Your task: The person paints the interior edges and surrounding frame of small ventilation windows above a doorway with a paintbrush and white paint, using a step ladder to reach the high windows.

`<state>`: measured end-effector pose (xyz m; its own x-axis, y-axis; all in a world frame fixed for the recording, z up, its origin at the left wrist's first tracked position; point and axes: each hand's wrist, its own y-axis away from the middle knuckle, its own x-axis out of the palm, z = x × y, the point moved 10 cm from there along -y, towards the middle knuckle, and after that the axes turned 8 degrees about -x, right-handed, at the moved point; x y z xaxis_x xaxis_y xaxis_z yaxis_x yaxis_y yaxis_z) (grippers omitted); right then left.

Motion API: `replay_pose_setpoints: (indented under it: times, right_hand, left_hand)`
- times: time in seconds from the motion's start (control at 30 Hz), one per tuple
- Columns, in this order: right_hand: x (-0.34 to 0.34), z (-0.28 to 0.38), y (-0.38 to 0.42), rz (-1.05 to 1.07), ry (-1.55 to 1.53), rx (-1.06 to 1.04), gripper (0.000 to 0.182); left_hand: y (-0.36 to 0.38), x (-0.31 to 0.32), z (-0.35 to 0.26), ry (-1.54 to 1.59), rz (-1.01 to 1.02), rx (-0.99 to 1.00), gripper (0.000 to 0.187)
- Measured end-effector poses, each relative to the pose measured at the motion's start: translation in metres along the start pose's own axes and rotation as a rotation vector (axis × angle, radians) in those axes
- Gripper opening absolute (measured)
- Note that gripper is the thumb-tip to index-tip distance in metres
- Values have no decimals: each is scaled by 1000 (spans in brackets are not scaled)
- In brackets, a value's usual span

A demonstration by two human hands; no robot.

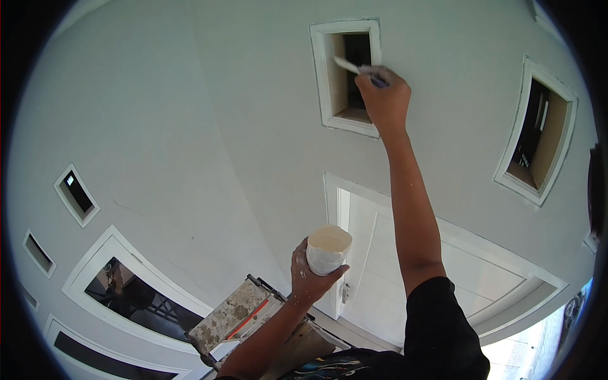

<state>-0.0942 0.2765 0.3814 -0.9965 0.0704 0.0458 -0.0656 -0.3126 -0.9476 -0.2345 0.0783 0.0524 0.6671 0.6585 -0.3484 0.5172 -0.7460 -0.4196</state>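
My left hand (309, 273) is wrapped round a white paint cup (326, 259), its open top facing up with pale paint inside and white smears down its side. Paint specks dot that hand. Raised high, my right hand (385, 92) grips a paintbrush (347, 64) by its handle, with the pale tip pointing left. Behind the brush is a small wall opening with a white frame (318, 76). The brush tip appears in front of the opening's inner left side; whether it touches cannot be told.
Below my left hand stands a paint-spattered ladder platform (231, 310) with an orange-red strip. A white door (392, 266) is set in the wall (272, 95) beneath the opening. Another framed opening (550, 145) lies to the right, and several windows (142, 288) to the left.
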Motion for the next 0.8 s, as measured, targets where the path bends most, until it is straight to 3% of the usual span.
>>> replay_pose_setpoints:
  times: [0.03,0.1,0.3,0.4,0.47,0.5,0.67,0.8]
  right_hand:
    - [-5,4,-6,-126,-95,-44,23]
    - [6,7,-4,-115,-85,-99,23]
    - [21,-17,27,268,89,131,22]
    - [9,7,1,105,31,-38,19]
    - [-1,30,-15,-127,-64,-260,17]
    - [1,30,-15,-125,-65,-261,17]
    - [24,-10,25,235,123,-50,20]
    - [25,-13,37,376,185,48,19]
  left_hand:
    - [0,0,0,1,-2,0,108]
    - [0,-1,0,18,-10,2,107]
    - [0,0,0,-34,-2,-25,107]
    - [1,-2,-3,-29,-15,10,106]
    - [1,-2,-1,-13,-24,-3,106]
    - [0,-3,1,2,-29,-16,106]
    - [0,-6,-6,-11,-46,40,106]
    - [3,-8,-13,-46,-50,33,104]
